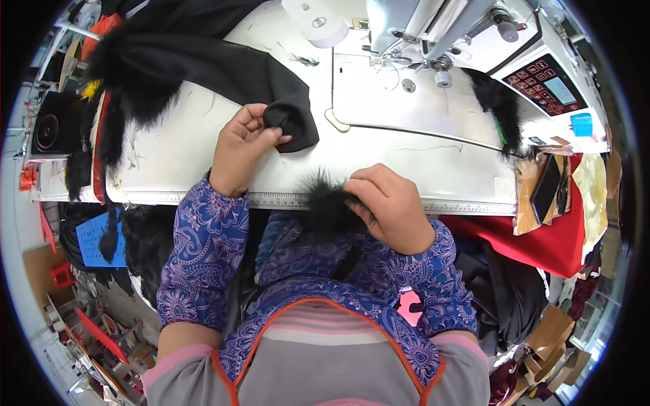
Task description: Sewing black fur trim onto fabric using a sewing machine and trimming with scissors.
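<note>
Black cloth (pixel 233 68), left of the sewing machine (pixel 399 20), looks light, soft and perhaps slippery, best held at the folded end the left fingers (pixel 252 116) pinch, while right fingers (pixel 369 184) clamp black fur (pixel 328 208).

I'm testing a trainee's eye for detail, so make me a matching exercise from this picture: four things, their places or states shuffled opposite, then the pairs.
Column one
1. Left hand
2. Right hand
3. Control panel
4. Red cloth

Column two
A. On the white housing at upper right
B. Pinching fluffy black fur
C. Below the front edge of the white table, toward the right
D. Holding the end of smooth black fabric over the table

Right pairs: 1-D, 2-B, 3-A, 4-C.
</note>
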{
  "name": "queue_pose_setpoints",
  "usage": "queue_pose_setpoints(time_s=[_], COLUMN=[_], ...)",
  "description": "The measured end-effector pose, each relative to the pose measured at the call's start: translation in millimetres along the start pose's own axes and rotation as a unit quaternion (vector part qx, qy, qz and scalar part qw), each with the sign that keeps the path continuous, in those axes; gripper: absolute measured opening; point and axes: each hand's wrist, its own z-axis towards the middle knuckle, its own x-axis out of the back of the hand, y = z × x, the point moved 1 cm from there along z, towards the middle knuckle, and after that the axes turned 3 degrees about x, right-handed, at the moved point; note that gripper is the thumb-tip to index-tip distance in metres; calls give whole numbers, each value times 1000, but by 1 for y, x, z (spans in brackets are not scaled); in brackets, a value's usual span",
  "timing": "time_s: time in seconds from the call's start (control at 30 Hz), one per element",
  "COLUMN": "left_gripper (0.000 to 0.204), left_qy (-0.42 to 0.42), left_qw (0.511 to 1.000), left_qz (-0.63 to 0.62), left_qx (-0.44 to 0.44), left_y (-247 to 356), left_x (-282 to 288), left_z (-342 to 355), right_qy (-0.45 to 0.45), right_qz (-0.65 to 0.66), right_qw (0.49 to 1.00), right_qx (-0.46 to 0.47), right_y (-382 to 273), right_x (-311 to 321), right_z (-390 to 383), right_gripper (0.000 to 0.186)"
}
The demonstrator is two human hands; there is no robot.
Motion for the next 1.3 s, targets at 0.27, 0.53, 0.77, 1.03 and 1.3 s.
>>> queue_pose_setpoints(time_s=[0.27,0.53,0.77,1.03,1.3], left_gripper=[13,7,12,37,41], left_qy=[47,76,22,-129,-45], left_qw=[985,959,876,980,996], left_qz=[155,239,429,152,67], left_qx=[-57,-132,-219,-3,32], left_y=[3,22,31,10,12], left_x=[9,7,6,6,-3], left_z=[-5,-11,-17,-24,-36], right_qy=[-57,-65,-79,142,133], right_qz=[-55,27,117,168,121], right_qw=[990,998,990,972,976], right_qx=[114,-4,-10,-79,-127], right_y=[-18,4,2,-8,3], right_x=[-28,-27,-9,-39,-56], right_z=[32,40,36,54,56], right_gripper=[24,26,23,13,14])
